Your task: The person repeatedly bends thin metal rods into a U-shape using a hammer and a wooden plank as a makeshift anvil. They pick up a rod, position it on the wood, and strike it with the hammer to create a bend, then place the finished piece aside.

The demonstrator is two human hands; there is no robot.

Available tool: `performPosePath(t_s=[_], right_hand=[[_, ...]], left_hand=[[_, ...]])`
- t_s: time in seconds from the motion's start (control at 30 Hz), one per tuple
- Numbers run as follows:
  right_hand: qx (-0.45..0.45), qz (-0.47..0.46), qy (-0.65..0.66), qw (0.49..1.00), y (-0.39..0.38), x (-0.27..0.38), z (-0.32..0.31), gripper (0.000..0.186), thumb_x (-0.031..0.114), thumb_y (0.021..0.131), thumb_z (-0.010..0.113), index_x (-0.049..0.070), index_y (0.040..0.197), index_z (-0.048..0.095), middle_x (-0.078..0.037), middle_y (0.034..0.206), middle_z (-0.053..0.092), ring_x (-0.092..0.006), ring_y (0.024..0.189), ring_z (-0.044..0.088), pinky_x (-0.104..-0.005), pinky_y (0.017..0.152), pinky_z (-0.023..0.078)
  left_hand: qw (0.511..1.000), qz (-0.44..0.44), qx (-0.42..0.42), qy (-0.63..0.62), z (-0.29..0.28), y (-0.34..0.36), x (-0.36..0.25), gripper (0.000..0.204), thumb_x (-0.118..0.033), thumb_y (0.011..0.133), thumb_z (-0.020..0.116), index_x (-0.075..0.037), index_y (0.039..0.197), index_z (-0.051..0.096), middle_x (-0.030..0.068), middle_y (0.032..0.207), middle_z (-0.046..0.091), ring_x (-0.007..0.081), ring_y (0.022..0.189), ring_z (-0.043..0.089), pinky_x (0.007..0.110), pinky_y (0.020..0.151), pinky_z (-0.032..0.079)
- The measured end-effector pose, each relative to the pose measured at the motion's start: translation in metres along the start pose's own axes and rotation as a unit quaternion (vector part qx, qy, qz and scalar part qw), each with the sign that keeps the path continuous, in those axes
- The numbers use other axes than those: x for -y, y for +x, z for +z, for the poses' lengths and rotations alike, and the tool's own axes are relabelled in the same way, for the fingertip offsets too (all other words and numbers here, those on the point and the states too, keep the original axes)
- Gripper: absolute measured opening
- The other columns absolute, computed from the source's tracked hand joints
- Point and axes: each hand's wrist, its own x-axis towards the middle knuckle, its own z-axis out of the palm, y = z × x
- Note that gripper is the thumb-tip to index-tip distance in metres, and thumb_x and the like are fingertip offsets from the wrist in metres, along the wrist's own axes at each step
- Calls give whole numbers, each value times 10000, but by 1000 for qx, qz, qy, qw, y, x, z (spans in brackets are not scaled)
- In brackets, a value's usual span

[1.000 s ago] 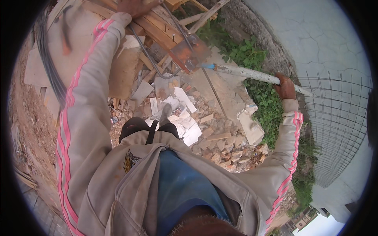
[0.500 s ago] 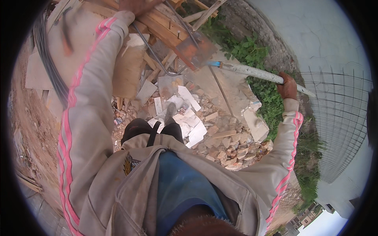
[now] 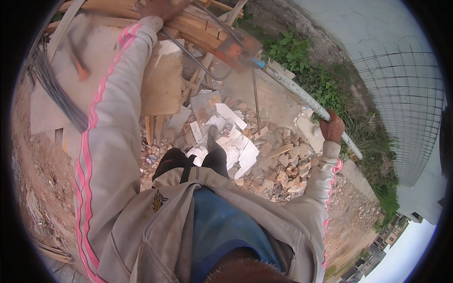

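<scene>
My right hand (image 3: 332, 126) is wrapped round a long whitish pipe (image 3: 302, 93), near its lower end. The pipe's blue-tipped far end meets a rusty metal plate (image 3: 238, 49) on a wooden beam (image 3: 193, 32). At the top edge, my left hand (image 3: 163, 8) lies closed over a thin bent steel bar (image 3: 188, 62) beside the beam; part of its grip is cut off. The bar curves back toward the plate, and a straight length hangs down by the pipe's tip. Pins stand up from the beam.
A bundle of thin bars (image 3: 59, 94) lies at left on a board, near a blurred orange-ended tool (image 3: 81, 70). Rubble and broken white tiles (image 3: 231, 141) cover the ground around my feet. Plants (image 3: 292, 52) and wire mesh (image 3: 406, 113) line the wall at right.
My right hand has pulled the pipe down toward me and slightly left. The bar's hanging length has swung left with it. My left hand stays near the same place.
</scene>
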Motion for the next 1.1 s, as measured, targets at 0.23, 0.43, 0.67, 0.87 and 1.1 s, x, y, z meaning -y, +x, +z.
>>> performPosePath(t_s=[0.23,0.43,0.67,0.87,1.1], right_hand=[[40,165,49,984,-147,121,-29,368,388,823,801,129,1053,678,-160,779,705,-375,752,697,-484,651,534],[214,128,297,922,-132,71,-61,544,574,931,651,63,1117,664,-198,740,662,-369,690,670,-446,646,510],[123,149,76,978,-182,66,-54,656,647,944,571,15,1065,697,-232,753,662,-404,728,676,-487,657,498],[38,205,29,978,-229,131,-69,630,642,924,607,30,1024,720,-202,659,644,-421,661,661,-493,596,498],[39,282,35,958,-239,193,-84,633,658,916,608,32,899,703,-193,622,631,-405,616,654,-479,546,487]], left_hand=[[999,22,-31,11,14,5,5,1022,-910,798,401,-277,1597,319,156,1676,213,404,1545,166,650,1209,66],[994,37,-97,33,49,29,33,947,-878,789,454,-318,1548,380,142,1624,327,416,1507,256,698,1166,173],[995,38,-97,13,44,23,32,1011,-914,750,485,-320,1561,376,142,1628,332,436,1514,225,737,1158,135],[996,50,-79,2,52,26,32,1033,-933,747,453,-320,1574,358,181,1642,285,452,1525,187,737,1157,133],[998,44,-54,4,41,26,28,1038,-944,755,413,-315,1578,353,193,1642,278,464,1522,182,741,1153,132]])
